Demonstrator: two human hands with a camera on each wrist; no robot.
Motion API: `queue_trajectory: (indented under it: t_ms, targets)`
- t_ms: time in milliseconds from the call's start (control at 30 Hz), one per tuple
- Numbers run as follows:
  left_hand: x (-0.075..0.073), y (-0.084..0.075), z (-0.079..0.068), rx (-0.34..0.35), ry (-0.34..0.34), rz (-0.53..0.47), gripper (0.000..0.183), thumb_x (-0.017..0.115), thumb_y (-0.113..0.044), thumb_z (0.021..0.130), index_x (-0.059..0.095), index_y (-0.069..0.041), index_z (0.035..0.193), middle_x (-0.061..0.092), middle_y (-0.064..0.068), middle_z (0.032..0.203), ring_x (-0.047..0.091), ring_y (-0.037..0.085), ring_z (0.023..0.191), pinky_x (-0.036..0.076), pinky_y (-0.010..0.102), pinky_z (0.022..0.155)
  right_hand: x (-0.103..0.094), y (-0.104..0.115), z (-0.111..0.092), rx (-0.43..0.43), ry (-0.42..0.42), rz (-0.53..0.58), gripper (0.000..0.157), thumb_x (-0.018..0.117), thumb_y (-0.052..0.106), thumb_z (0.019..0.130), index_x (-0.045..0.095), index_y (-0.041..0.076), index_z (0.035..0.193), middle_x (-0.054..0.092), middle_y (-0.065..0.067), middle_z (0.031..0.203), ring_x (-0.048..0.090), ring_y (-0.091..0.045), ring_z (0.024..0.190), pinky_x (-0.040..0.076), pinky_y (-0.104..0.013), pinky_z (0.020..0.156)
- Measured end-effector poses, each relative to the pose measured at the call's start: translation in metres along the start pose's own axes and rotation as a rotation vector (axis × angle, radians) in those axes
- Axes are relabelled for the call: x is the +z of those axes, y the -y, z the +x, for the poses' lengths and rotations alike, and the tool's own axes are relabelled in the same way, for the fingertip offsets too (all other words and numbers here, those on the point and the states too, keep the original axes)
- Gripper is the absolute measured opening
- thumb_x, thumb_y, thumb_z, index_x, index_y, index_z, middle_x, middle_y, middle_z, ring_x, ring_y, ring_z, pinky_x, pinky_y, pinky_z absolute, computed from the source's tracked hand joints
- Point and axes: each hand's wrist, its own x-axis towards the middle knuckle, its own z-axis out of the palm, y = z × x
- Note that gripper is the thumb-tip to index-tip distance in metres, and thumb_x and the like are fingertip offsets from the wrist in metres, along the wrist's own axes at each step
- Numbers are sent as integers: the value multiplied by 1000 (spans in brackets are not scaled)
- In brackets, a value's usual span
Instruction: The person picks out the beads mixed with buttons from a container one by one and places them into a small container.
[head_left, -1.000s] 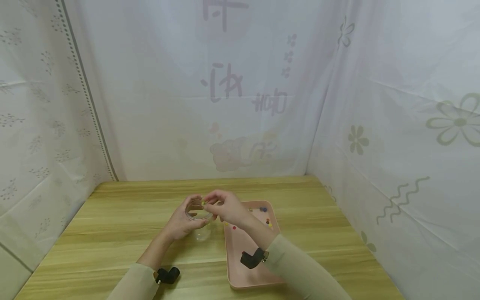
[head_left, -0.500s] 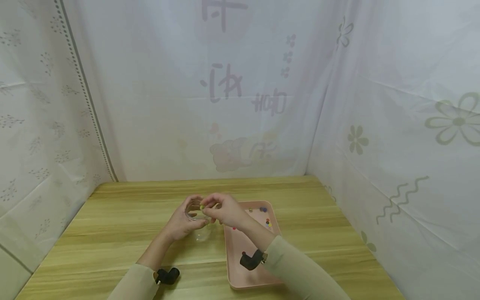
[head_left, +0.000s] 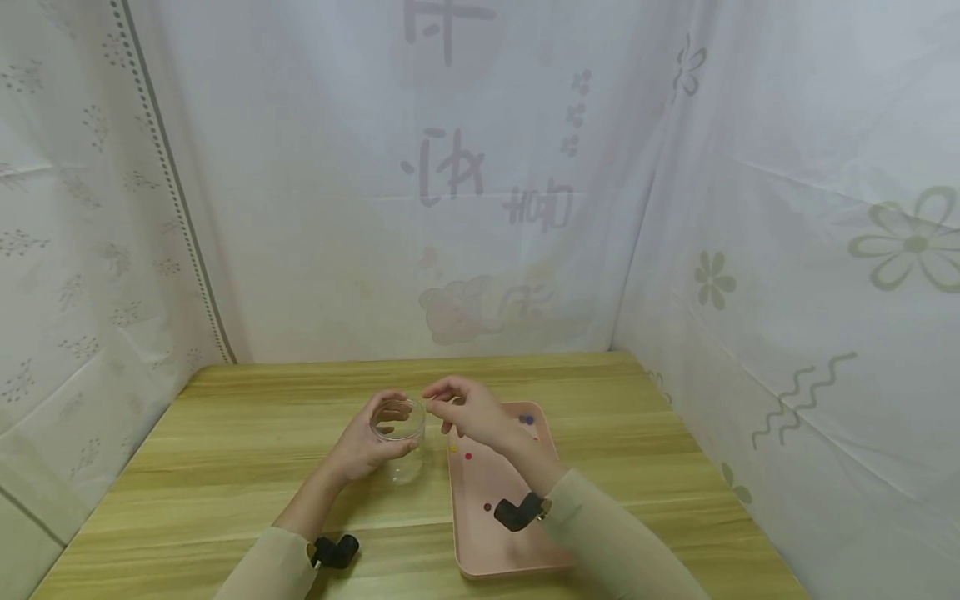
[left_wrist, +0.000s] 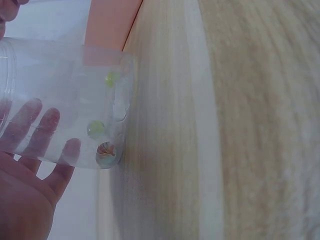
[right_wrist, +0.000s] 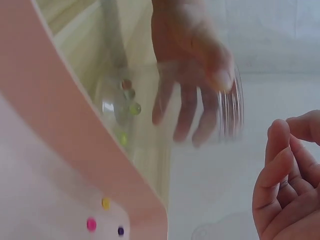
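My left hand (head_left: 367, 446) grips a clear plastic jar (head_left: 405, 465) from the side, thumb and fingers round its upper part. In the left wrist view, green marbles (left_wrist: 96, 129) and one with a reddish pattern (left_wrist: 106, 152) lie at the jar's bottom. The jar stands upright at table level, left of a pink tray (head_left: 459, 533). Just right of the jar's rim is my right hand (head_left: 472, 414). The right wrist view shows its fingers loosely curled, thumb and a fingertip meeting, with nothing visible between them.
Several small coloured balls lie in the tray, among them a red one (head_left: 468, 456), a dark one (head_left: 487, 507) and a blue one (head_left: 528, 420). The wooden table (head_left: 225, 467) has patterned white curtains (head_left: 330, 275) behind and at both sides.
My right hand has drawn back up and right from the jar's mouth. The yellow-green marble formerly in its fingertips no longer shows there. My left hand and the jar have stayed put.
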Motion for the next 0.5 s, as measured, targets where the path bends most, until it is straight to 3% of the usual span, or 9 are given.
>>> queue_trajectory:
  t_ms: [133, 367, 500]
  targets:
    - [0, 1, 1, 5, -6, 2, 79, 89, -14, 93, 43, -3, 157, 60, 27, 151, 59, 43, 141, 46, 68, 117, -15, -7, -4, 2, -46, 1, 25, 70, 27, 109, 74, 15, 131, 74, -6, 106, 70, -23, 74, 52, -28, 59]
    - [0, 2, 1, 8, -5, -3, 79, 89, -14, 93, 43, -2, 156, 61, 25, 149, 58, 46, 140, 45, 70, 117, -36, -24, -9, 44, -106, -38, 24, 70, 23, 109, 75, 15, 131, 72, -22, 109, 69, -19, 71, 52, -28, 59]
    - [-1, 2, 1, 5, 1, -2, 78, 89, -15, 93, 43, -3, 156, 61, 24, 150, 57, 46, 141, 45, 70, 117, -48, -34, -12, 72, -144, -49, 23, 70, 24, 109, 76, 18, 130, 73, -19, 116, 73, -33, 79, 51, -27, 59]
